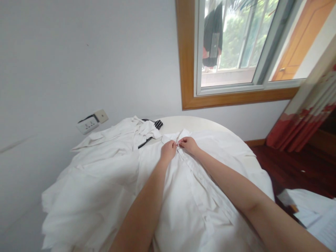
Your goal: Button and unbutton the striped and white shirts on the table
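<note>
A white button-up shirt (178,189) lies spread front side up, its collar (184,133) toward the wall and its button placket running down toward me. Just below the collar, my left hand (168,151) pinches the placket's edge. My right hand (188,144) pinches the cloth close beside it, the fingertips nearly meeting. Any button between the fingers is too small to make out. To the left, more white garments (105,171) lie in a loose, rumpled pile beside the shirt.
The round white table (207,123) stands against the wall. A black striped cloth strip (158,124) lies near its far edge. A power strip (88,124) hangs on the wall at left. A window (231,45) is ahead, a red-and-cream curtain (301,119) at right, and papers (312,206) lower right.
</note>
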Available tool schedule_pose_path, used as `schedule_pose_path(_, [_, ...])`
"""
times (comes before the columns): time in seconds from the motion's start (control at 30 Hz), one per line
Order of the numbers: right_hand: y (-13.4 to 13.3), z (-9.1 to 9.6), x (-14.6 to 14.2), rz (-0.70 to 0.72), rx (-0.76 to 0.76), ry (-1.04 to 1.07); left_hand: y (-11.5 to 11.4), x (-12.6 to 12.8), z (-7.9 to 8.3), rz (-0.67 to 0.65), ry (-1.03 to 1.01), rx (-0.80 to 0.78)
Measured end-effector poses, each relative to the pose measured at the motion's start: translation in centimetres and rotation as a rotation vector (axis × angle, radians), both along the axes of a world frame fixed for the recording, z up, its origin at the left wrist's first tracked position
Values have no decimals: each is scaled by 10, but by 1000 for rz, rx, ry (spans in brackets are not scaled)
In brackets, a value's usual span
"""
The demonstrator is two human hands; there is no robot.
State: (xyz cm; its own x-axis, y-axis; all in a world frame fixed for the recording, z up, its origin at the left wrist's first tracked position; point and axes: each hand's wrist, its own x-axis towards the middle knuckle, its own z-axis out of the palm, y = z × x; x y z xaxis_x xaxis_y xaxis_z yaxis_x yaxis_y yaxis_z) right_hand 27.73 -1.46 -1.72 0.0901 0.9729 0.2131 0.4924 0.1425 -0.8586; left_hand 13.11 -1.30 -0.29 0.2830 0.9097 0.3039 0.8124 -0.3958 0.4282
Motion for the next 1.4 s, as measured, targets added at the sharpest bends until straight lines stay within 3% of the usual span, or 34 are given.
schedule_pose_path(0.3, [-11, 4, -12, -20, 18, -88, -7, 4, 1, 30, 249, 203])
schedule_pose_path(0.47, [-23, 11, -23, -100, 99, -266, -8, 5, 1, 30, 249, 200])
schedule_pose_path(0.73, [-16, 7, -9, -31, 150, -222, -4, 3, -3, 35, 220, 172])
schedule_pose_path(1.2, [-25, 9, -21, -156, 237, -344, -6, 3, 0, 27, 131, 144])
schedule_pose_path(1.4, [-18, 16, -1, -226, 203, -294, -8, 5, 2, 42, 143, 121])
